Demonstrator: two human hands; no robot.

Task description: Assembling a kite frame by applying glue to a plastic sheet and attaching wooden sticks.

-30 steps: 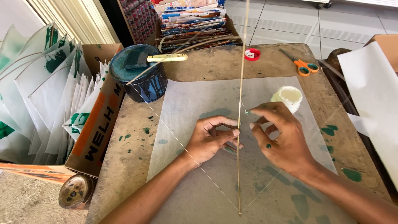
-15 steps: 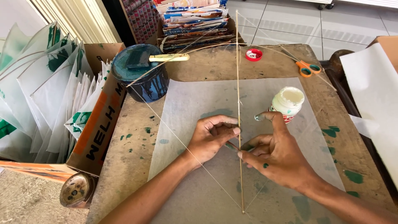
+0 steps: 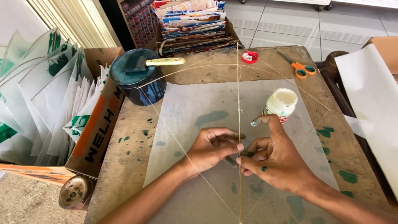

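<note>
A thin upright bamboo stick lies along the middle of a translucent white paper sheet on the worn wooden table. A bowed stick and taut threads form a kite outline over the sheet. My left hand pinches the upright stick between fingers and thumb. My right hand touches the same stick from the right, its index finger raised with a blob of glue on the tip. An open white glue jar stands just behind my right hand.
A dark blue paint tin with a brush across it sits at the back left. Orange-handled scissors and a red lid lie at the back. Finished kites fill a cardboard box on the left. White paper hangs at the right.
My right hand has drawn away from the glue jar and down to the stick, beside my left hand. The view has shifted slightly, so the table sits lower in frame.
</note>
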